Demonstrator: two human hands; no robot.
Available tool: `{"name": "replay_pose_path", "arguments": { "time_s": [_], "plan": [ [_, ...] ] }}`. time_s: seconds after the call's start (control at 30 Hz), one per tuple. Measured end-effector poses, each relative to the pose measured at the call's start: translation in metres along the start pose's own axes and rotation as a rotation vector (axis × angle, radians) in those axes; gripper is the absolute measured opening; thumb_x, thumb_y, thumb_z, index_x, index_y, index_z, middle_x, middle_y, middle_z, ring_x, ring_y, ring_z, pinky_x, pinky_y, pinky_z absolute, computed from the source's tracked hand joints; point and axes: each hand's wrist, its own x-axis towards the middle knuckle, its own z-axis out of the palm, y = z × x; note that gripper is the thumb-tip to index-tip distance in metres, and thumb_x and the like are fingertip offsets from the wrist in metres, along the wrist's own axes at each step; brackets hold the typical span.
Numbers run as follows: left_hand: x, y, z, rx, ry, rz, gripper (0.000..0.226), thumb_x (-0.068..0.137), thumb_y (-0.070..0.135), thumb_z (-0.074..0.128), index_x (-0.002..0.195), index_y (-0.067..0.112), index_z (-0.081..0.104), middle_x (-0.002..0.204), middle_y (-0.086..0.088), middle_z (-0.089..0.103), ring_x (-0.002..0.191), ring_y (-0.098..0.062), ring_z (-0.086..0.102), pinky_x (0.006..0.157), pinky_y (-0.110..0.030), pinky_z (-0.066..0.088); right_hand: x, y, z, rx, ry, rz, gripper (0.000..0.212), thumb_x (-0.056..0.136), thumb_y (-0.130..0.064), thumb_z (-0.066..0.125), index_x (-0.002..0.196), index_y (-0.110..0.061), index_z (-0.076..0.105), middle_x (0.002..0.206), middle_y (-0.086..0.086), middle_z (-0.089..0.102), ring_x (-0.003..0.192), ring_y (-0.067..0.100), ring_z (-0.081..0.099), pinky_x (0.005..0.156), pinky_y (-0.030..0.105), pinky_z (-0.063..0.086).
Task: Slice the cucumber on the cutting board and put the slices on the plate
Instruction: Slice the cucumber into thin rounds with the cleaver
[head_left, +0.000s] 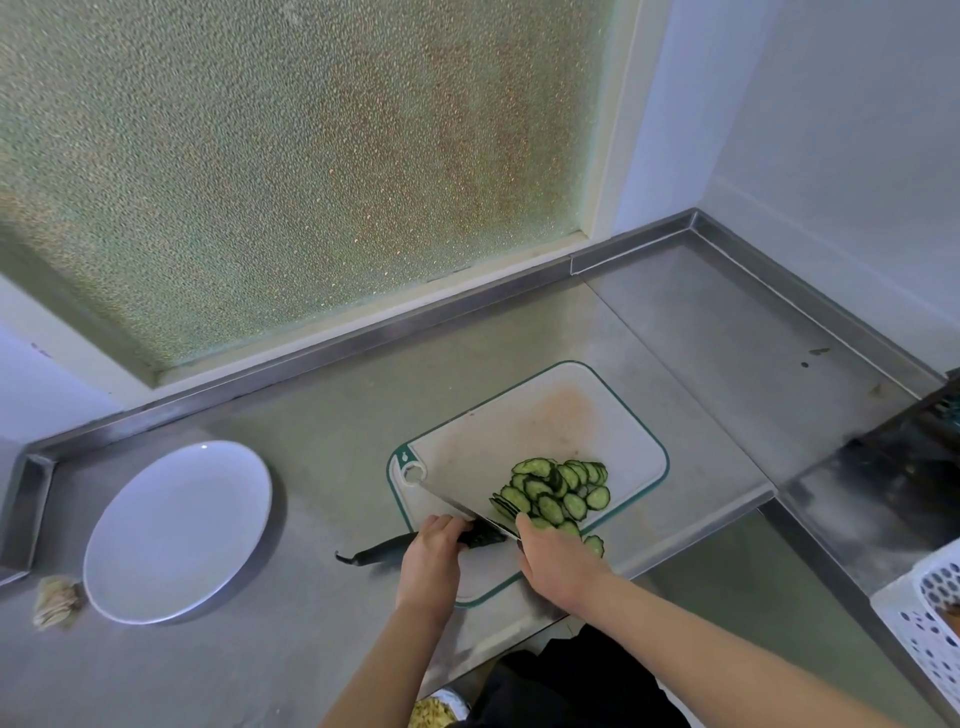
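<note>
A pile of thin green cucumber slices (556, 493) lies on the near right part of the white, green-rimmed cutting board (519, 426). My left hand (434, 556) grips the black handle of a broad knife (483, 535), whose blade lies low across the board and touches the pile's left side. My right hand (558, 564) rests palm down on the near edge of the pile, right beside the blade, and hides its own fingertips. One slice (595, 545) sits apart by that hand. The white plate (176, 530) stands bare on the steel counter, far left of the board.
The steel counter (322, 415) has a raised rim along the frosted window and the right wall. A dark appliance (914, 467) and a white perforated basket (930, 613) stand at the right. A crumpled beige scrap (57, 603) lies left of the plate.
</note>
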Motion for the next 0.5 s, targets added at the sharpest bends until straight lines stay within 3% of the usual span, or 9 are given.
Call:
{"name": "replay_pose_path", "arguments": {
  "time_s": [0.1, 0.27, 0.5],
  "plan": [
    [0.0, 0.0, -0.001, 0.004, -0.008, 0.013, 0.045, 0.046, -0.015, 0.075, 0.081, 0.014, 0.07, 0.069, 0.002, 0.066, 0.067, -0.018, 0.059, 0.052, -0.023, 0.046, 0.0, 0.004, -0.004, 0.06, -0.008, 0.008, 0.022, 0.1, -0.017, 0.032, 0.117, -0.005, 0.038, 0.099, 0.019, 0.063, 0.084, 0.035, 0.06, 0.06, 0.033, 0.032],
    [0.001, -0.001, 0.0, 0.007, -0.006, 0.02, 0.041, 0.043, -0.016, 0.078, 0.075, 0.009, 0.07, 0.066, -0.001, 0.066, 0.064, -0.021, 0.063, 0.047, -0.023, 0.05, 0.006, 0.01, -0.013, 0.188, -0.019, 0.023, 0.01, 0.099, -0.022, 0.036, 0.094, -0.014, 0.032, 0.085, 0.016, 0.057, 0.069, 0.026, 0.047, 0.06, 0.035, 0.035],
    [0.001, 0.001, 0.0, -0.003, 0.001, 0.0, 0.035, 0.046, -0.014, 0.079, 0.072, 0.008, 0.069, 0.065, -0.002, 0.065, 0.063, -0.021, 0.062, 0.047, -0.023, 0.05, 0.005, 0.016, -0.013, 0.247, 0.034, 0.087, 0.011, 0.1, -0.022, 0.036, 0.095, -0.013, 0.034, 0.071, 0.002, 0.047, 0.068, 0.024, 0.049, 0.061, 0.033, 0.037]
  ]
}}
